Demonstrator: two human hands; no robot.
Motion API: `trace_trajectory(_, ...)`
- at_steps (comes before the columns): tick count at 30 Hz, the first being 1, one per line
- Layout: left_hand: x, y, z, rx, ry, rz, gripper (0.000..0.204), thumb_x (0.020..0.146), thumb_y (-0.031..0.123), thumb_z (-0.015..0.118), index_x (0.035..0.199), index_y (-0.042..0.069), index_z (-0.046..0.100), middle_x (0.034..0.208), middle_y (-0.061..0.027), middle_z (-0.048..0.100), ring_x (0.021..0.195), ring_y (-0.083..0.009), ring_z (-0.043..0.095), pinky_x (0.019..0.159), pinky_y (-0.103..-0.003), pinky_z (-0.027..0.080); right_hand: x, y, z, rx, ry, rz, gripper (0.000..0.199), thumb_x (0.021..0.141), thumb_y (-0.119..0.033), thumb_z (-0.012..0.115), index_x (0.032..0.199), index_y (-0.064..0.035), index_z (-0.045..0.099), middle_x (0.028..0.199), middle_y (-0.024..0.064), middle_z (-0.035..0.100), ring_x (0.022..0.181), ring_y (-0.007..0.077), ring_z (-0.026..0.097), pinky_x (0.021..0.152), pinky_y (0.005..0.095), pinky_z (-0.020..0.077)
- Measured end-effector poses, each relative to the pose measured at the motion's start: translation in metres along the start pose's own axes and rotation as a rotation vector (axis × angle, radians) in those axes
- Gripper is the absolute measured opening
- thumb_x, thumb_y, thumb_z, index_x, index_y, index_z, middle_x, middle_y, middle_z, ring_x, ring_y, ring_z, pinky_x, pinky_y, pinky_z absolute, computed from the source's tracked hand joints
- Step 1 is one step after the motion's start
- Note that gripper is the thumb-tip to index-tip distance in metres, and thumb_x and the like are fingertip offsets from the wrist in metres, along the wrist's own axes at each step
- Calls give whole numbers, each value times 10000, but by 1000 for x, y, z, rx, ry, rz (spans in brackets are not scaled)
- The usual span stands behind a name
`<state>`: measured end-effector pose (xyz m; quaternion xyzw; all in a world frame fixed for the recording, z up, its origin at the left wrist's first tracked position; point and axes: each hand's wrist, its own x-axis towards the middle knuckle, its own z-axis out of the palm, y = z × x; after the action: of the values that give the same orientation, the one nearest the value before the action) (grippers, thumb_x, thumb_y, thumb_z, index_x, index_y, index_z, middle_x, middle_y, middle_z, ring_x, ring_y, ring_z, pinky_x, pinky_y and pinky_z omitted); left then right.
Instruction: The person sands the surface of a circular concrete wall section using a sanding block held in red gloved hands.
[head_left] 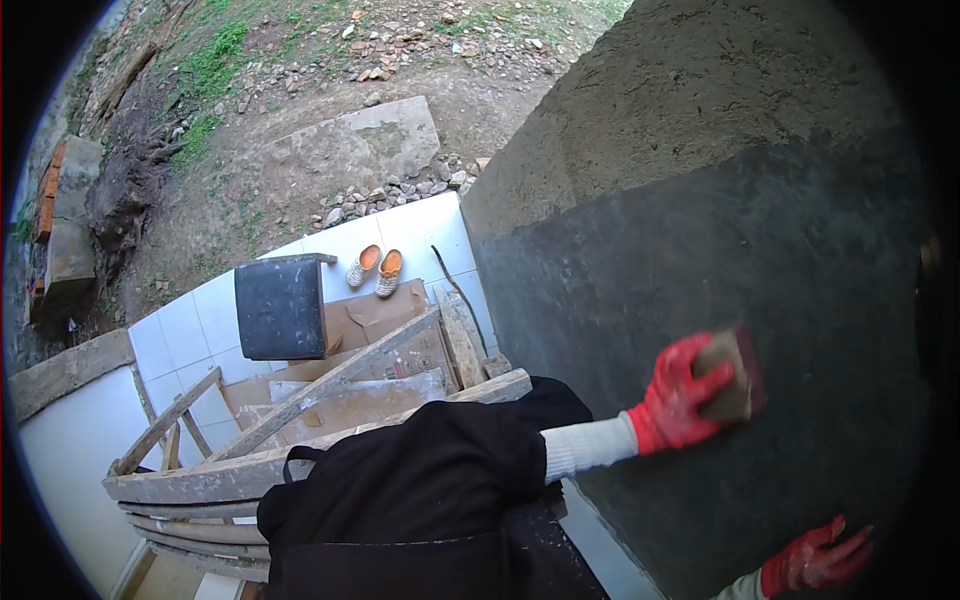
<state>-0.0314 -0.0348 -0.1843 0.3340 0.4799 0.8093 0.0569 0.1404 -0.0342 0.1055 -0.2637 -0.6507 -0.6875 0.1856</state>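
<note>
Wall [620, 290]: grey, darker below. Your left hand [680, 396]: red-gloved, stretched out rightward, fingers curled around a brown block [733, 377] over the dark part. Your right hand [815, 560]: red-gloved, low, fingers parted, empty.

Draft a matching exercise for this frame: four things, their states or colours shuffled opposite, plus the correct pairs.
Things:
1. Left hand
2. Right hand
3. Slip-on shoes
4. Plastered wall

States or colours:
A. Orange inside
B. Dark below, paler above
C. Gripping a tan block
D. Open, nothing visible in it

Pairs: 1-C, 2-D, 3-A, 4-B
</note>
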Motion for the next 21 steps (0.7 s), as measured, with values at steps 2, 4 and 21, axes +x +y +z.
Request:
trace_trajectory(2,-23,-10,-9,-12,-122,60,774,592,307,839,1286,228,504,1305,-244,423,1137,-465,486,910,-541,441,-2,-4,-1,-41,12,1,443,924,-443,592,1239,-133,617,1163,170,606,1027,352,610,861,442,508)
trace_trajectory(4,-11,-21,-19,-20,-225,100,770,597,325,822,1293,209,514,1317,-235,403,1175,-468,456,939,-544,424,-2,-8,-3,22,-1,26,464,924,-470,576,1250,-142,611,1174,172,601,1037,350,607,877,449,499)
trace_trajectory(21,39,5,-8,-127,-312,401,634,536,305,832,1127,239,613,1277,-214,442,1117,-406,516,841,-503,466,-16,-5,-20,12,-84,-25,455,988,-403,488,1257,-50,589,1278,200,510,1113,372,548,895,488,496)
